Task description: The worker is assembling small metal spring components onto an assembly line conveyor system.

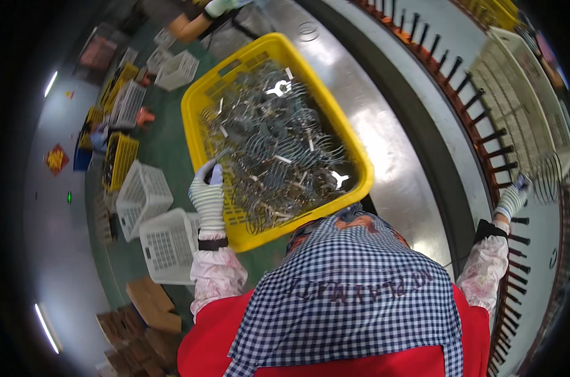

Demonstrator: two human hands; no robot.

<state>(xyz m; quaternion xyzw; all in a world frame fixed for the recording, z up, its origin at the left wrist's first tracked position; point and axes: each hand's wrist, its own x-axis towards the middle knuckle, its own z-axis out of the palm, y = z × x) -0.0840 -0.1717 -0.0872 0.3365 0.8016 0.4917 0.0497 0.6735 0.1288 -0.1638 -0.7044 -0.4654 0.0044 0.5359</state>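
A yellow plastic basket [200, 103] full of tangled metal wire parts [278, 151] rests on a shiny steel table [385, 144] in front of me. My left hand [207, 191], in a striped glove, reaches over the basket's near left rim with its fingers pinched among the wire parts. My right hand [513, 198], gloved too, is stretched far right at a curved row of black pegs [486, 135]. It grips a blurred wire part [546, 176] against the pegs. A checked cloth [354, 289] hides the space between my arms.
White plastic baskets [143, 195] [168, 245] and yellow ones [118, 160] stand on the green floor at left, with cardboard [153, 305] nearer. A pale crate [517, 94] sits beyond the pegs. Another person's arm [193, 25] shows at the top.
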